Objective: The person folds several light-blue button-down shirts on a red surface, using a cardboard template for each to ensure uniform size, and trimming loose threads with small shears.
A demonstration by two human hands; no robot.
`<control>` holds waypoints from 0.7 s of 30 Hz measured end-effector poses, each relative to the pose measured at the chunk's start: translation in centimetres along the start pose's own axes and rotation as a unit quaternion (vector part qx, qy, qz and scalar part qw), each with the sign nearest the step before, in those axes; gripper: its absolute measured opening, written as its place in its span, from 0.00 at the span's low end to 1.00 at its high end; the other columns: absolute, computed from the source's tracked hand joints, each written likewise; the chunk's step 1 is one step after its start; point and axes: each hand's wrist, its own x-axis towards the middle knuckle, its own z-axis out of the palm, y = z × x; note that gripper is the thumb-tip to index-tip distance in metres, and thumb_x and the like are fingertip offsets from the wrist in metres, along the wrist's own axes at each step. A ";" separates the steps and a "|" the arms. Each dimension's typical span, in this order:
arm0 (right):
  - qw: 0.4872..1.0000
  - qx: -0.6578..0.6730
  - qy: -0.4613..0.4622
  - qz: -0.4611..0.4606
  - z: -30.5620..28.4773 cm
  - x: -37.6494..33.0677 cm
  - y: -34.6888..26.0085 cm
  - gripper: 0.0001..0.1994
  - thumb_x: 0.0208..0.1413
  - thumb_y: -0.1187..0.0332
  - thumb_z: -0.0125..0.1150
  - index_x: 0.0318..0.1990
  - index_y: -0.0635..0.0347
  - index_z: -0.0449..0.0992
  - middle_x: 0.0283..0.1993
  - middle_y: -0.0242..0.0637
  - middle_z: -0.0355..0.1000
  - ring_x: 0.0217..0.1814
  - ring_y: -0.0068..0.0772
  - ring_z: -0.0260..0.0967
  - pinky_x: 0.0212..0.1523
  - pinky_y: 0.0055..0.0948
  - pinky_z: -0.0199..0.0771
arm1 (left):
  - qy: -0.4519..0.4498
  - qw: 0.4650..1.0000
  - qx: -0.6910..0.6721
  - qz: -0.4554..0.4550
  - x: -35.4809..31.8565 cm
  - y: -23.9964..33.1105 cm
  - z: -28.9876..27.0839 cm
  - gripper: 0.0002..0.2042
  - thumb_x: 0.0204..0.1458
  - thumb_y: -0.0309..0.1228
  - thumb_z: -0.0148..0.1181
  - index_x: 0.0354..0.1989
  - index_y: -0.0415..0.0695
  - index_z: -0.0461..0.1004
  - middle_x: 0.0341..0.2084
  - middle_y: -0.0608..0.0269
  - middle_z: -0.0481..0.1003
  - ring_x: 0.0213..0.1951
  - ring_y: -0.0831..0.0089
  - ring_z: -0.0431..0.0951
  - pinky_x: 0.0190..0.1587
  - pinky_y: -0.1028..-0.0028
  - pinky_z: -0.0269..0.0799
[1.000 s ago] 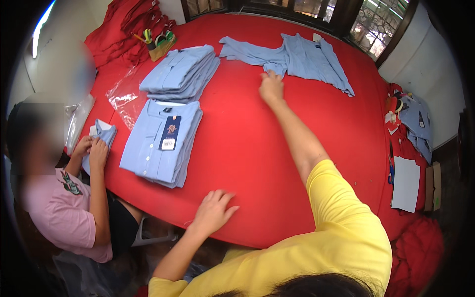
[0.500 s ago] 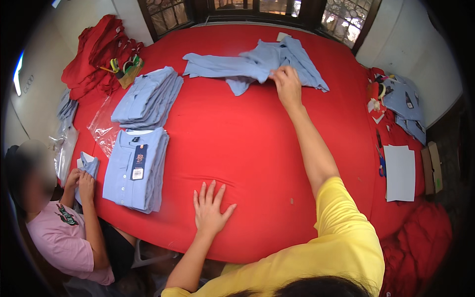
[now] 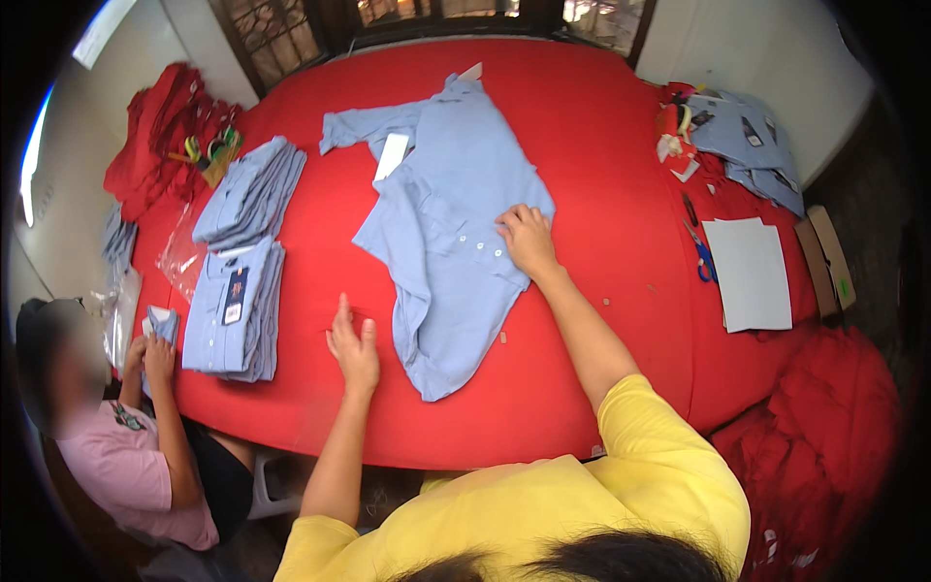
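A light blue buttoned shirt (image 3: 475,165) lies loosely spread on the red-covered table in front of me. Its collar end points to the far side, and one sleeve stretches left. A white card (image 3: 392,156) shows beside that sleeve. My right hand (image 3: 527,240) is on the shirt's right part, next to the row of white buttons, its bent fingers gripping the cloth; the fingertips are partly hidden. To the left of the shirt, my left hand (image 3: 352,351) is held with fingers stretched out and nothing in it.
Two piles of folded blue shirts (image 3: 228,310) stand at the left. A person in pink (image 3: 145,451) handles a small blue cloth there. White sheets (image 3: 747,274), blue-handled scissors (image 3: 705,262) and bagged shirts (image 3: 742,136) lie at the right. Red cloth (image 3: 805,436) is heaped lower right.
My right hand has drawn the shirt nearer and spread it lengthwise toward me. My left hand has come off the tabletop and shifted left. The view has turned slightly.
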 end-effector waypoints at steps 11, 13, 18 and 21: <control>0.990 0.073 -0.112 0.052 -10.3 -15.4 -0.9 0.03 0.54 0.75 0.49 0.32 0.64 0.69 0.35 0.49 0.70 0.42 0.53 0.66 0.44 0.43 0.66 | 0.033 0.997 -0.018 0.061 2.2 -1.2 4.8 0.15 0.59 0.37 0.53 0.50 0.42 0.68 0.48 0.56 0.72 0.53 0.60 0.68 0.59 0.58 0.57; 0.953 0.067 -0.282 0.086 -14.6 -19.1 -3.5 0.04 0.54 0.74 0.50 0.33 0.62 0.72 0.37 0.49 0.71 0.42 0.53 0.68 0.43 0.43 0.68 | 0.140 0.966 -0.217 -0.029 2.1 -3.3 4.4 0.11 0.61 0.34 0.50 0.45 0.41 0.68 0.41 0.57 0.73 0.43 0.63 0.73 0.51 0.64 0.66; 0.882 0.188 -0.430 0.039 -19.6 -20.8 -6.9 0.09 0.54 0.67 0.56 0.37 0.62 0.77 0.40 0.47 0.73 0.45 0.51 0.69 0.47 0.39 0.69 | -0.027 0.785 -0.572 -0.237 1.8 -3.2 0.7 0.19 0.61 0.39 0.49 0.53 0.36 0.63 0.48 0.53 0.72 0.51 0.60 0.73 0.53 0.59 0.72; 0.969 0.139 -0.201 0.032 -16.4 -17.5 -5.4 0.10 0.56 0.70 0.55 0.44 0.62 0.75 0.45 0.46 0.70 0.49 0.49 0.66 0.49 0.39 0.67 | -0.061 0.861 -0.440 -0.248 2.1 -2.2 0.6 0.33 0.56 0.43 0.55 0.65 0.38 0.52 0.57 0.48 0.64 0.56 0.58 0.68 0.55 0.59 0.68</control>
